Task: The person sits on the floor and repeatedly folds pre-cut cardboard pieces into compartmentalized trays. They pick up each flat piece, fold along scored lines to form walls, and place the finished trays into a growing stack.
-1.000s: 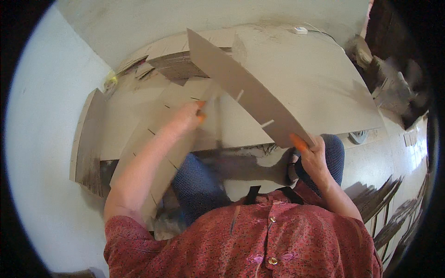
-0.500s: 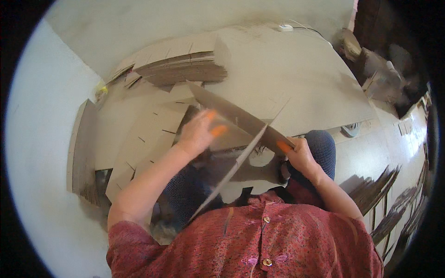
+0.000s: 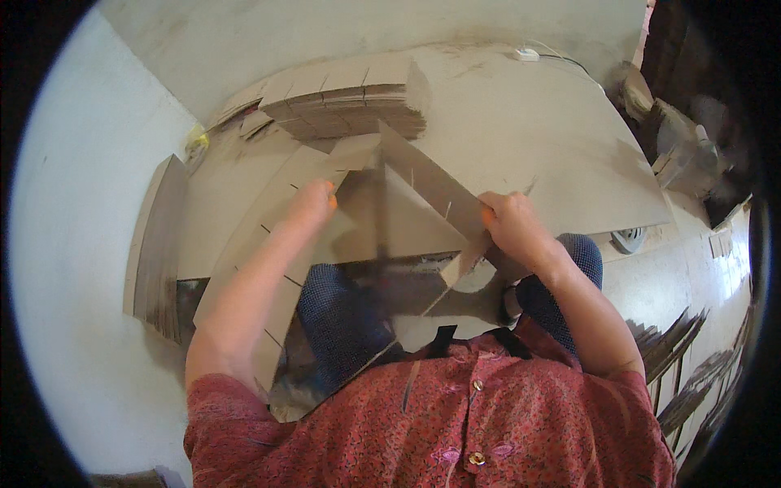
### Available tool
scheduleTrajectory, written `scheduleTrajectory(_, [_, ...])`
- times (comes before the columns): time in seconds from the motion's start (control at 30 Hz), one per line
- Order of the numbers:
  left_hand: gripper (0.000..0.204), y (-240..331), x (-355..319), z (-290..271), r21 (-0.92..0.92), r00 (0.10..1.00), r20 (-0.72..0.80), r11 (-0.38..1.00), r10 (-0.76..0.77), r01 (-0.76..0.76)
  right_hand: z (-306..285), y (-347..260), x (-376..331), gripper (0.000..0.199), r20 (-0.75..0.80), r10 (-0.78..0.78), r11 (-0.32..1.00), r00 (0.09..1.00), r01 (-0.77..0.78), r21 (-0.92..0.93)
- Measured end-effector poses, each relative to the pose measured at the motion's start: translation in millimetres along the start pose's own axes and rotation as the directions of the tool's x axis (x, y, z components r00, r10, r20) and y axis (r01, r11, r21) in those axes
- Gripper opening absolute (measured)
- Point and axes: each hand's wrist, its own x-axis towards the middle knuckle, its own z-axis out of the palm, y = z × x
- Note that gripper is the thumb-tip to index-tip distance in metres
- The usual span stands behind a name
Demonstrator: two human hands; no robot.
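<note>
My right hand (image 3: 517,232) is closed on a slotted cardboard strip (image 3: 427,180), thumb and fingers pinching its near end. The strip slants up to the left, and other cardboard pieces cross near that hand; motion smears them. My left hand (image 3: 311,205) is closed at the edge of a long slotted cardboard sheet (image 3: 267,213), which stretches under my left forearm toward my lap. Orange covers show on the fingertips of both hands. Part of the left fingers' grip is hidden.
A neat stack of slotted cardboard (image 3: 346,114) sits at the back of the low board (image 3: 537,122). Another cardboard stack (image 3: 156,252) leans by the left wall. A white power socket (image 3: 527,54) with a cord lies behind. Cardboard bundles (image 3: 671,335) stand on the right floor.
My left hand has moved left and slightly up, away from the crossed cardboard, to the long sheet. My right hand has risen with its strip. The view has shifted slightly.
</note>
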Motion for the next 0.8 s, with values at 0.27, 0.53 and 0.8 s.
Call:
scheduleTrajectory(0.27, [0.022, 66.1, -34.9, -47.6, -0.351, 0.993, 0.11, 0.936, 0.051, -0.009, -22.7, -35.2, -36.7, 0.025, -0.39, -0.204, 0.954, 0.898, 0.271, 0.126])
scheduleTrajectory(0.53, [0.028, 140.9, -75.7, -57.8, -0.717, 0.875, 0.226, 0.681, 0.429, -0.149, -5.3, -18.0, -32.5, 0.024, 0.004, -0.008, 1.0, 1.0, 0.008, -0.005])
scheduleTrajectory(0.8, [0.08, -36.0, -32.3, 16.5, 0.14, 0.956, -0.147, 0.952, -0.253, 0.274, -8.0, -27.3, -24.5, 0.065, 0.087, -0.063, 0.998, 0.994, 0.065, -0.018])
